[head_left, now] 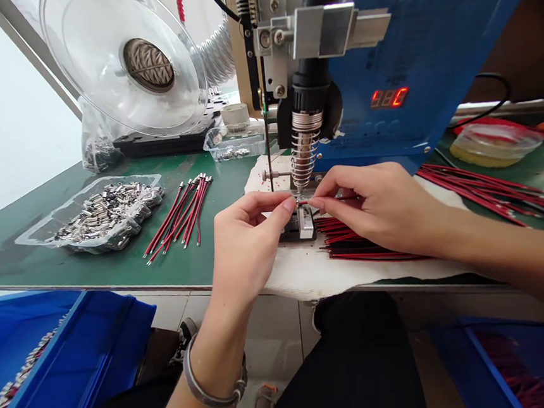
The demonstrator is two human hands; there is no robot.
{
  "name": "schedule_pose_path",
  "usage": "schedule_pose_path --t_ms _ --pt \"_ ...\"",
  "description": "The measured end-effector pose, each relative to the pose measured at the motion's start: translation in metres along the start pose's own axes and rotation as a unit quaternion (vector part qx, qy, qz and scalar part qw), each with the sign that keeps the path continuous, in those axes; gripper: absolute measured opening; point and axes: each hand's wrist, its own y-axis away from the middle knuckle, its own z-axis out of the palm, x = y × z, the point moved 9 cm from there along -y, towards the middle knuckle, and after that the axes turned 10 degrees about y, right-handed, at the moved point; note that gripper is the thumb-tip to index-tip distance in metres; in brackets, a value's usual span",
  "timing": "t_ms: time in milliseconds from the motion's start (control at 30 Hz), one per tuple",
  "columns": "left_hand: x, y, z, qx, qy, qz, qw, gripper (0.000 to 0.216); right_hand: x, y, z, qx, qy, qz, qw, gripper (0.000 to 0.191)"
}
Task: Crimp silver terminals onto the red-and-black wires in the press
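Observation:
My left hand (247,244) and my right hand (372,205) meet under the spring-wrapped soldering tip (304,147) of a blue machine (424,44). The left fingers pinch a small metal part at the fixture (299,224). My right thumb and forefinger pinch a thin red-and-black wire (306,201) whose end points at that part. A pile of red-and-black wires (356,244) lies under my right hand on a white cloth (306,271).
A clear tray of several metal connectors (101,212) and a bundle of wires (182,215) lie left on the green bench. A clear solder reel (130,57) stands behind. More wires (485,192) lie right. Blue bins (52,356) sit below the bench edge.

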Motion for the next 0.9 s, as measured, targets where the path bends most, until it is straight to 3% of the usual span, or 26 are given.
schedule_pose_path --t_ms 333,900 --pt "0.0014 0.0013 -0.0011 0.008 -0.004 -0.003 1.000 0.017 0.0026 0.0013 0.0027 -0.012 -0.029 0.027 0.999 0.017" --pt "-0.0005 0.0027 -0.0017 0.006 -0.011 -0.006 1.000 0.017 -0.0004 0.0011 0.0029 -0.005 -0.031 0.006 0.999 0.015"
